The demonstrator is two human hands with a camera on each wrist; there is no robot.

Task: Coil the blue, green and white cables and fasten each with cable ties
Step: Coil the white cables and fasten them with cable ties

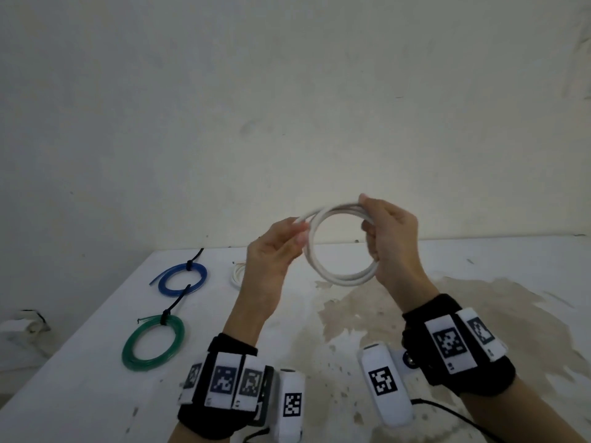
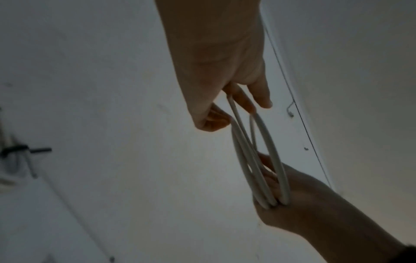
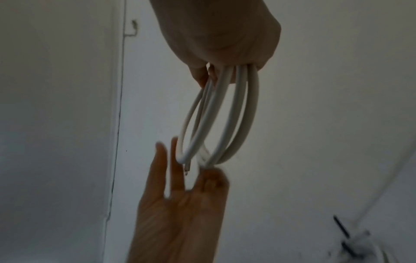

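Item 1: green cable (image 1: 153,342), coiled flat, nearest my body beside the counter's (image 1: 96,378) left edge, one black cable tie (image 1: 165,316) cinched at its far side.

Item 2: blue cable (image 1: 182,280), coiled flat, just beyond the green one toward the far left corner, two black ties on it, one loose end pointing left.

Item 3: white cable (image 1: 340,247), coiled in several loops, held upright in the air above the middle of the counter, between both my hands. My right hand (image 1: 388,241) grips the coil's right side, fingers curled round the bundled strands. My left hand (image 1: 275,251) pinches the left side between thumb and fingertips; the other fingers stand straight, blurred in the right wrist view.

Item 4: small pale coil (image 1: 236,275), partly hidden behind my left wrist, lying on the counter near its far edge.
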